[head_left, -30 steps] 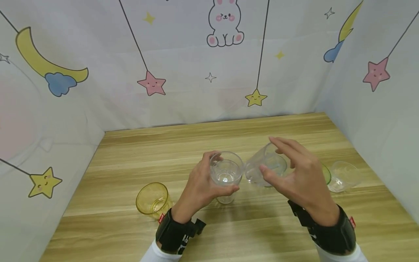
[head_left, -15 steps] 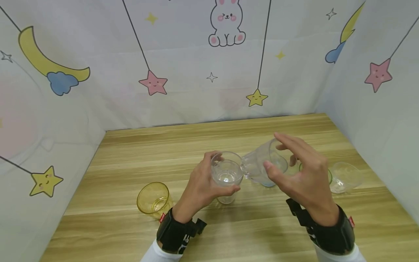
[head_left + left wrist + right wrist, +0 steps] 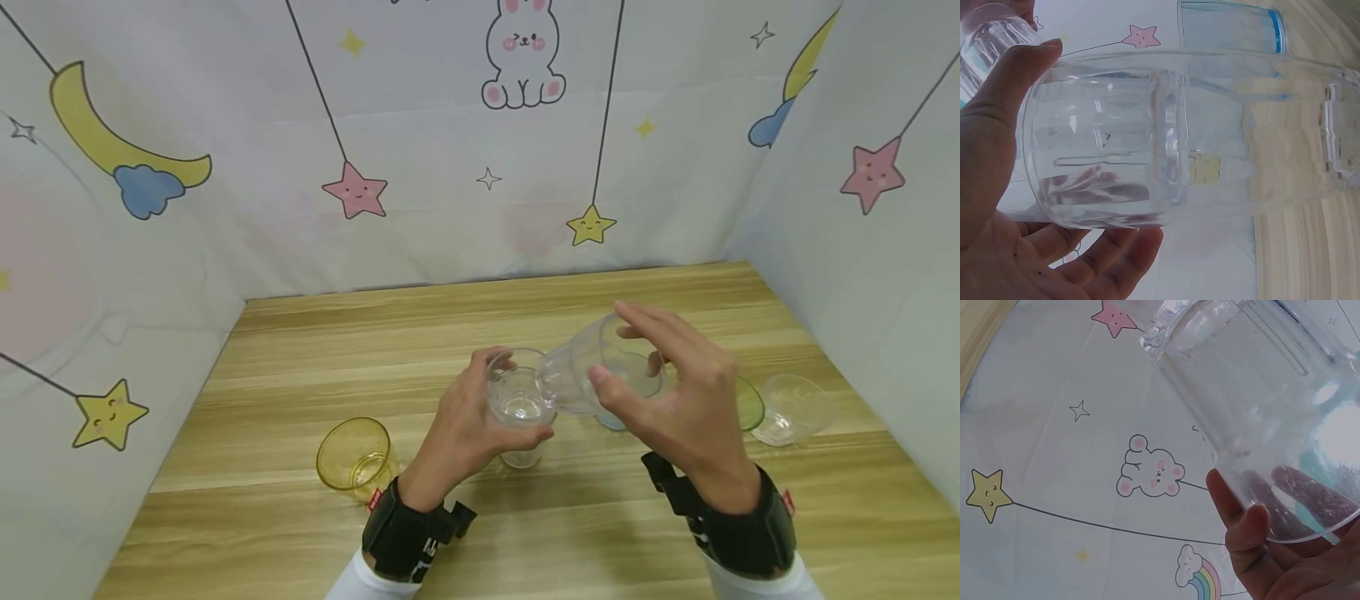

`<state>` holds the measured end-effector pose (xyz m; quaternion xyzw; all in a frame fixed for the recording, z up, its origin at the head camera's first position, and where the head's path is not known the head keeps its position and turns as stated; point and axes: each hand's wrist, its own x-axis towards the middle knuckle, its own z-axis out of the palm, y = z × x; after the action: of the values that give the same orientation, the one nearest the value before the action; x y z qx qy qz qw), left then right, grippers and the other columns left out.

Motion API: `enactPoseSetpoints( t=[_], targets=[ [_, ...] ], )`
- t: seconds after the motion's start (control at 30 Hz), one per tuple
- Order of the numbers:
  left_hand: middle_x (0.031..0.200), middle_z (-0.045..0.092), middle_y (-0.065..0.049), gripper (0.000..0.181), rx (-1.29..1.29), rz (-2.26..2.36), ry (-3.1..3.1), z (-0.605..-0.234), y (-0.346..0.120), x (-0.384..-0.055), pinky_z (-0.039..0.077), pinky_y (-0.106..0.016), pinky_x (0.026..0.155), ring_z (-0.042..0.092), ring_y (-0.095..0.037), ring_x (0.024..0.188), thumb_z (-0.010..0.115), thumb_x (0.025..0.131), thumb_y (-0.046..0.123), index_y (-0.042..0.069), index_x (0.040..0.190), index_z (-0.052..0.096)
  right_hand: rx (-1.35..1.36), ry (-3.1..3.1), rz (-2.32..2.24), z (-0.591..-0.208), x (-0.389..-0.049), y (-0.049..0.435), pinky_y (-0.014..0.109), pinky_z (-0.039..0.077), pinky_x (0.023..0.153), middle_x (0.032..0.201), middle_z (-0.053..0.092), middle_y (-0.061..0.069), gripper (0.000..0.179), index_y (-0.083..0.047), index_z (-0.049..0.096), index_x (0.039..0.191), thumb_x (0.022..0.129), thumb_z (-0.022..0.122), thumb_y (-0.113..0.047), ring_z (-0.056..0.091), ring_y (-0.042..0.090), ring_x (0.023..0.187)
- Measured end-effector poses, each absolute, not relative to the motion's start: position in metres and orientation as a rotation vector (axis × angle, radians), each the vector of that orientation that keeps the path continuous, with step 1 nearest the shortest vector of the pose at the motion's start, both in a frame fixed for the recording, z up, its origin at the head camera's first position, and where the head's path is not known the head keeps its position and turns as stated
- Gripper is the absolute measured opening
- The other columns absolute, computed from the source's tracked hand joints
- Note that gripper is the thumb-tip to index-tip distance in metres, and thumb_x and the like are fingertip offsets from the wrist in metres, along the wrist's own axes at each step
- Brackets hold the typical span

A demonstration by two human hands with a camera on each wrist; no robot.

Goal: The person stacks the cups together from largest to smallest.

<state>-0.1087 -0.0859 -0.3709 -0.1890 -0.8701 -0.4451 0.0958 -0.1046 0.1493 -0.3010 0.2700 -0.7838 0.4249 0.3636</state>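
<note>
My left hand [image 3: 468, 425] grips the upper part of an upright clear cup [image 3: 521, 408]. In the left wrist view this clear cup [image 3: 1210, 134] looks long, with a ridge partway down; I cannot tell whether a second cup is nested inside. My right hand [image 3: 686, 400] holds another clear cup [image 3: 581, 375] near its wide rim, thumb and fingers around it. That cup is tilted, its narrow base pointing left and overlapping the left cup's mouth in the head view. The right wrist view shows the held cup [image 3: 1260, 425] with fingers [image 3: 1250, 531] near its rim.
A yellow cup [image 3: 352, 454] stands left of my left wrist. Behind my right hand are a blue-tinted cup [image 3: 611, 421], mostly hidden, and a green cup [image 3: 750, 404]. Another clear cup [image 3: 791, 408] is at the right. A printed cloth wall [image 3: 420, 250] borders the wooden table [image 3: 337, 333].
The right-hand cup has shifted left, so its base now overlaps the mouth of the left-hand cup. My left hand has stayed nearly still.
</note>
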Motion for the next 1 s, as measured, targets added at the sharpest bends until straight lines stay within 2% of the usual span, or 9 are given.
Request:
enactPoseSetpoints(
  t=[0.73, 1.0],
  targets=[
    [0.126, 0.063, -0.008, 0.093, -0.579, -1.312, -2.559, -0.372, -0.086, -0.108, 0.053, -0.037, 0.082, 0.063, -0.023, 0.103, 0.095, 0.065, 0.037, 0.005, 0.139, 0.047, 0.712, -1.978, 1.108, -0.3, -0.107, 0.14, 0.019, 0.044, 0.064, 0.115, 0.072, 0.009, 0.055, -0.004, 0.071, 0.124, 0.075, 0.075, -0.028, 0.068, 0.021, 0.092],
    [0.126, 0.062, -0.005, 0.092, -0.58, -1.327, -2.551, -0.371, -0.087, -0.108, 0.052, -0.037, 0.083, 0.061, -0.019, 0.103, 0.095, 0.065, 0.038, 0.01, 0.138, 0.047, 0.715, -1.938, 1.149, -0.3, -0.106, 0.137, 0.018, 0.044, 0.065, 0.114, 0.072, 0.009, 0.055, -0.004, 0.071, 0.124, 0.075, 0.075, -0.027, 0.068, 0.019, 0.094]
  ],
)
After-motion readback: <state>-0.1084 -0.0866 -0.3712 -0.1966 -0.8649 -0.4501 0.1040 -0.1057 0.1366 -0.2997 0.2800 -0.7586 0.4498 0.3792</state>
